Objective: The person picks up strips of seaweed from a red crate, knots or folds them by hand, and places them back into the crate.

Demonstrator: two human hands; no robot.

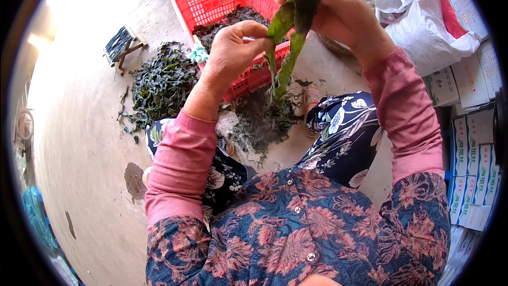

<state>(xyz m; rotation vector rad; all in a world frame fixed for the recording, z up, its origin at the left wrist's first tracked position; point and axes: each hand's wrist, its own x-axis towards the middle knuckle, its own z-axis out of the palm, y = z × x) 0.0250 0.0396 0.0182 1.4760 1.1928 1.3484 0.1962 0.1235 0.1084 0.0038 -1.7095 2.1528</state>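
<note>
We see the left hand [236, 50] pinching one edge of a green seaweed blade [306, 5] between thumb and fingertips, while the right hand [341, 13] grips its dark upper part, higher up. Both grips are closed on the blade, apparently so that it can be spread between them. It hangs before the near right corner of the red crate [209, 0], our landmark; its lower ends trail down, probably because the strip is long and limp.

Inside the crate we see a dark seaweed mass [222, 26], perhaps kept there by the lattice walls. On the near side of the crate lies a seaweed heap [264, 119], likely put within easy reach. Left of the crate a larger seaweed pile [161, 85] lies on the floor, with a folding stool [119, 45] beyond it. Right of the crate we find white sacks [428, 32] and, farther out, stacked cartons [471, 153].
</note>
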